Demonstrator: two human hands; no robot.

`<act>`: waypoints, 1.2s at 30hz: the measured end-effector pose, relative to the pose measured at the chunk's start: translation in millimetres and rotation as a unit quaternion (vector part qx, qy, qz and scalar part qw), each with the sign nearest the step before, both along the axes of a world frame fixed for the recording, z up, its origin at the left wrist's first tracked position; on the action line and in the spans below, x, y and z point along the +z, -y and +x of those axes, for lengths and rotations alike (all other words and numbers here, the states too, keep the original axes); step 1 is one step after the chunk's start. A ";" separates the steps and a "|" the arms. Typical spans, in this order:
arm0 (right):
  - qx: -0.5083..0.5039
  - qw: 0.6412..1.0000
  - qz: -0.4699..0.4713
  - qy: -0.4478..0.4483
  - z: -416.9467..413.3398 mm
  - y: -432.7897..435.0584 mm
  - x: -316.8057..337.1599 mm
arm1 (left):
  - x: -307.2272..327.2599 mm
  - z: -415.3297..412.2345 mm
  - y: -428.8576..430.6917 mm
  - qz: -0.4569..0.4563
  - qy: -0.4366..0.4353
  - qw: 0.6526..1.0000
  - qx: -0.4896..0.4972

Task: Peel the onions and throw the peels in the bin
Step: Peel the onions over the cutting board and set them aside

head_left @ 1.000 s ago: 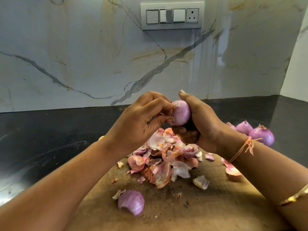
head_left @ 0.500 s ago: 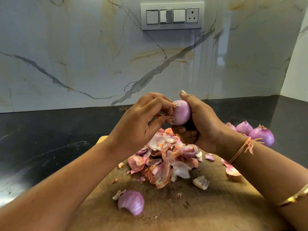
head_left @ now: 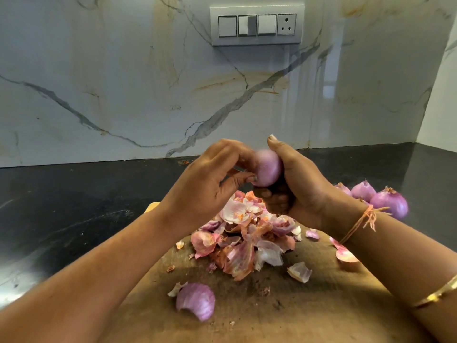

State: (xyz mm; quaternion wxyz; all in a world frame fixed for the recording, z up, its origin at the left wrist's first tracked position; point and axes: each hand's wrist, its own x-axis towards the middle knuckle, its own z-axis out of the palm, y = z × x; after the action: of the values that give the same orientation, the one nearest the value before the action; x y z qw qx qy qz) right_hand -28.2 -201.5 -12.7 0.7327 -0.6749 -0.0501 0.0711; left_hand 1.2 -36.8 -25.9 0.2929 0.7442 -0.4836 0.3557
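Observation:
A small pink onion (head_left: 268,167) is held up above the wooden chopping board (head_left: 309,305). My right hand (head_left: 296,184) grips it from the right and below, thumb up over its top. My left hand (head_left: 212,184) pinches at the onion's left side with fingertips and thumb. Under the hands lies a heap of pink and orange peels (head_left: 247,238). A curved purple peel piece (head_left: 196,300) lies nearer to me on the board. Several unpeeled onions (head_left: 388,203) sit behind my right wrist. No bin is in view.
The board rests on a black stone counter (head_left: 74,214) against a marble wall (head_left: 123,82) with a switch panel (head_left: 257,24). Loose peel scraps (head_left: 299,271) and another pink peel (head_left: 345,254) lie on the board's right part.
The onion has turned slightly in my right hand and is blurred. My left fingers have shifted lower along its left side. The peels on the board have not moved.

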 end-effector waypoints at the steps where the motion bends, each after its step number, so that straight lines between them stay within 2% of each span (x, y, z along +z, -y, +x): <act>1: 0.001 1.000 0.001 0.000 0.3 -0.1 0.1 | -0.2 0.1 0.3 -0.003 0.001 1.000 0.000; 6: 0.016 0.999 0.018 0.022 0.0 0.3 1.6 | -1.0 0.3 -0.5 -0.039 -0.048 0.998 0.016; 11: 0.046 0.996 0.064 0.031 -0.6 -2.7 1.4 | 2.7 -6.1 0.7 -0.144 -0.116 0.981 0.065; 17: 0.062 0.994 0.081 0.048 0.4 -5.6 -2.5 | 5.9 -11.7 5.4 -0.256 -0.276 0.926 0.030; 24: 0.041 0.991 0.086 0.099 2.6 -8.8 -6.0 | 5.3 -14.0 13.2 -0.341 -0.394 0.852 -0.049; 27: 0.041 0.990 0.082 0.104 1.9 -9.8 -6.7 | 4.0 -14.6 13.0 -0.337 -0.382 0.859 -0.049; 36: 0.079 0.990 0.079 0.092 1.9 -10.0 -7.1 | 3.3 -14.4 8.9 -0.284 -0.266 0.921 0.002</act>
State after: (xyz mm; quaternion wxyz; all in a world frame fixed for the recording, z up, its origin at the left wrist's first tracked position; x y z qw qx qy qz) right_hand -26.3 -191.5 -19.8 0.7683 -0.6125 -0.1755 0.0623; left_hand -13.1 -45.7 -22.6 0.6096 0.6976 -0.2650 0.2673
